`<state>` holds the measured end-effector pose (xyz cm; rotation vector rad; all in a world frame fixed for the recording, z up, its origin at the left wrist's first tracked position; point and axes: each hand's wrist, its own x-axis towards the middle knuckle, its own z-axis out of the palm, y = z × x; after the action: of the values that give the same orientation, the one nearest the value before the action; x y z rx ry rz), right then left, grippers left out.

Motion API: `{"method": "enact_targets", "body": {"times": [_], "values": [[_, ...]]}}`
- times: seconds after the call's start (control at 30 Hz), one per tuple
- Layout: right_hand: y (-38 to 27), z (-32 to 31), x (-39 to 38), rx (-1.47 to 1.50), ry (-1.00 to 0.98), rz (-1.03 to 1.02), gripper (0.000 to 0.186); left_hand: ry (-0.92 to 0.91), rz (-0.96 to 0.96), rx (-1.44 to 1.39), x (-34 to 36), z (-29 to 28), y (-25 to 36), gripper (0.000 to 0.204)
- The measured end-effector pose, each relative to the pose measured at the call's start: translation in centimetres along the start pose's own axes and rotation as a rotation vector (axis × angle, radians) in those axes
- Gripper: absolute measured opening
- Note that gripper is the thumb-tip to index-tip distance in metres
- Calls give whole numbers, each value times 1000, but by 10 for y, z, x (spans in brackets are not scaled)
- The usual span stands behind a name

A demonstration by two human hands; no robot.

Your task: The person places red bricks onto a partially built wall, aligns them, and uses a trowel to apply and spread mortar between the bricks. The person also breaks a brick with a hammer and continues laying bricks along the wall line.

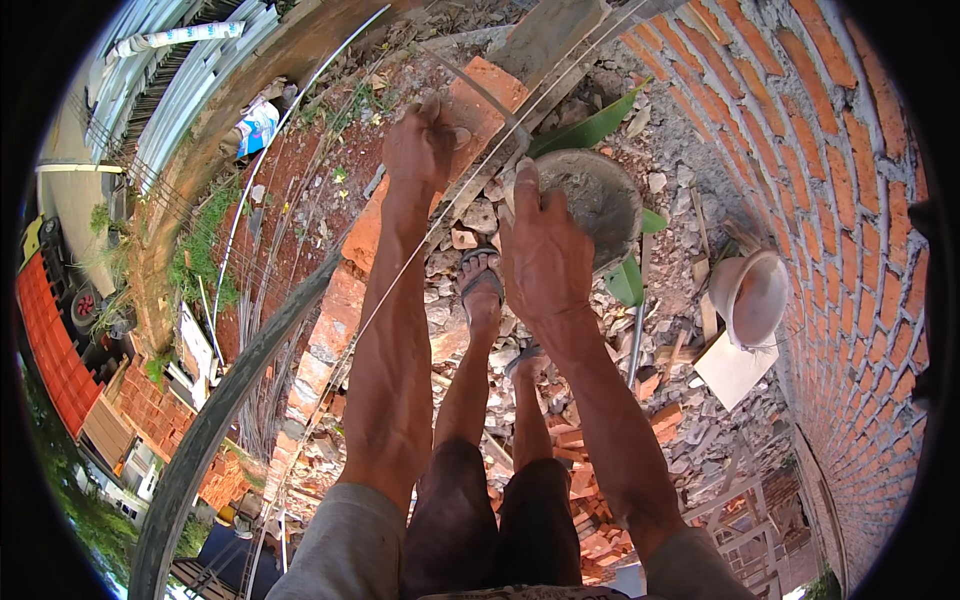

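My left hand (418, 150) is closed on an orange brick (490, 92) at the top of a low, narrow brick wall (325, 345). Its fingers curl at the brick's left side, and their tips are partly hidden. In my right hand (548, 248), closed around the handle, is a trowel (478, 92). The trowel's thin grey blade shows almost edge-on and slants across the brick toward the far left. Just beyond my right hand stands a round tub of grey mortar (598, 200), partly covered by that hand. A taut string (395, 290) runs along the wall, passing between my hands.
On the right rises a tall brick wall (840, 200). A dirty bucket (750, 295) stands near its foot, beside a pale board (735, 368). Rubble (460, 330) covers the ground around my feet. A dark pole (240, 400) slants up at the left, near long thin rods (262, 330).
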<state>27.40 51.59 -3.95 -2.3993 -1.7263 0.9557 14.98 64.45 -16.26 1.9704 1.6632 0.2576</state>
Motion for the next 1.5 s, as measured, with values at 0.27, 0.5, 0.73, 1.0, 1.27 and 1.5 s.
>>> {"method": "enact_targets", "body": {"times": [0.27,0.5,0.73,1.0,1.27,1.5], "values": [[-4,15,-3,48,44,-41,64,43,105,46,-6,2,-3,31],[-11,5,2,0,-9,-36,65,21,78,47,-1,1,2,37],[59,57,-116,515,242,357,47,-135,75,112,8,-6,-13,33],[183,278,-458,1361,74,1690,27,186,485,682,-16,-1,-19,70],[229,436,-662,1140,606,2351,75,-310,893,603,-170,40,-2,44],[311,474,-635,344,13,2040,32,-907,515,633,-223,66,-27,42]]}}
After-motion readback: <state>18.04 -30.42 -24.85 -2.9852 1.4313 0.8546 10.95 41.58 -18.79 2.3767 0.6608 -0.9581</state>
